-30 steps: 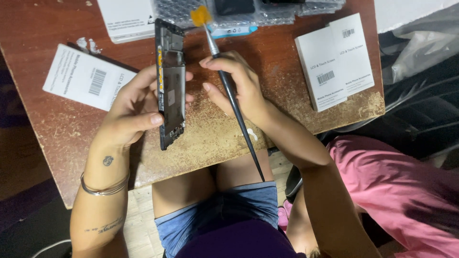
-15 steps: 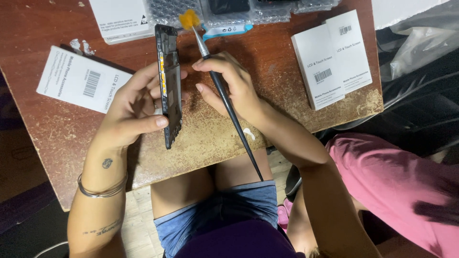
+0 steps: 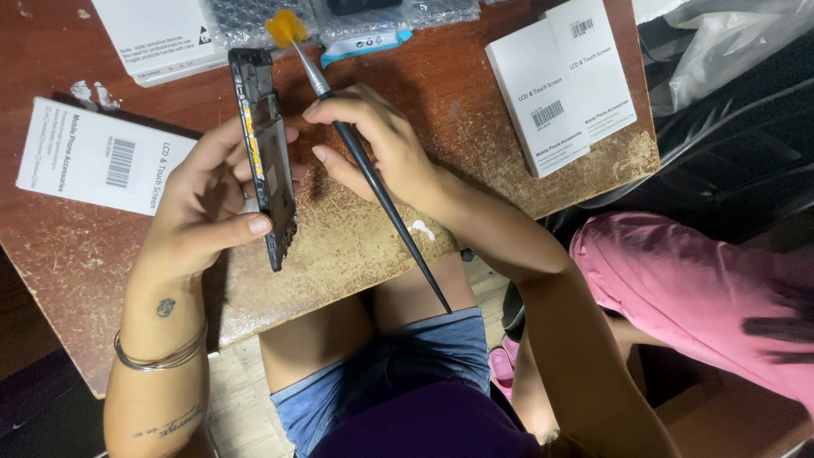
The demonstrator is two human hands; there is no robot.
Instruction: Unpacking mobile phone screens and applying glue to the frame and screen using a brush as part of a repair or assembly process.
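My left hand [image 3: 212,203] grips the phone frame [image 3: 264,157] on edge above the desk [image 3: 356,237]. My right hand [image 3: 381,148], just beside it, pinches a brush [image 3: 356,153], whose yellow bristles lie beyond the frame's top end.

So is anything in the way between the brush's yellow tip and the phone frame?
Nothing visible. The right hand holds the brush, its yellow bristles close beside the top of the phone frame, which the left hand holds on edge.
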